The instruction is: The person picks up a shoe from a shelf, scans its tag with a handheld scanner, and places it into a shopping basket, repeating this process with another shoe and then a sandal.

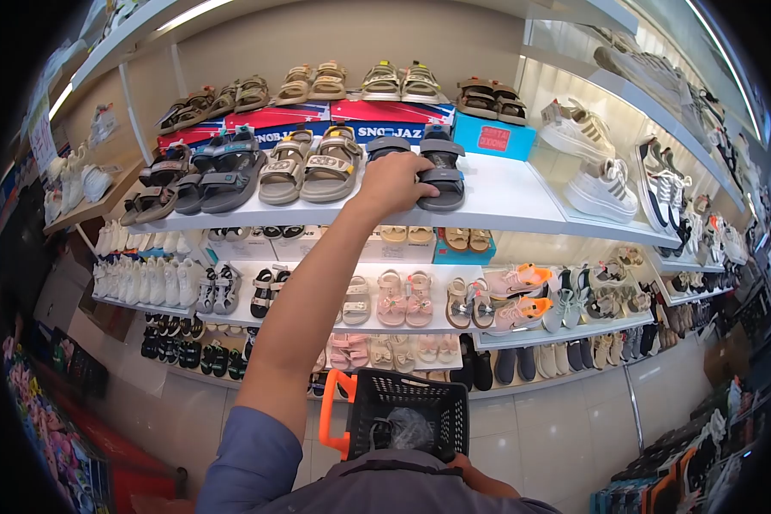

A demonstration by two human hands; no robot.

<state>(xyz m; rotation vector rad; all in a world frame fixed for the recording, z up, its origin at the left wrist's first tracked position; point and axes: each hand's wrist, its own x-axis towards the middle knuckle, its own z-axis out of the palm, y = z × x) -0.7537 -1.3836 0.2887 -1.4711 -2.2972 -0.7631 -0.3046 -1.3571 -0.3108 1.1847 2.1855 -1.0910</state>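
My left hand (394,182) reaches up to the white shelf and closes on a dark grey strapped sandal (443,176), with fingers and thumb at its side and straps. The sandal's sole is on or just above the shelf; its mate (388,147) is partly hidden behind my hand. Only a small part of my right hand (461,463) shows low in the view, beside the black basket (411,385); its fingers are hidden. A clear plastic bag (409,427) lies in the basket, whose orange handle (327,415) sticks out at the left.
Beige sandals (330,169) and grey ones (231,176) stand left along the same shelf. Behind are shoe boxes (385,111) with sandals on top. White sneakers (604,188) stand at the right. Lower shelves (317,321) hold many shoes. Stacked goods (68,428) are at the lower left.
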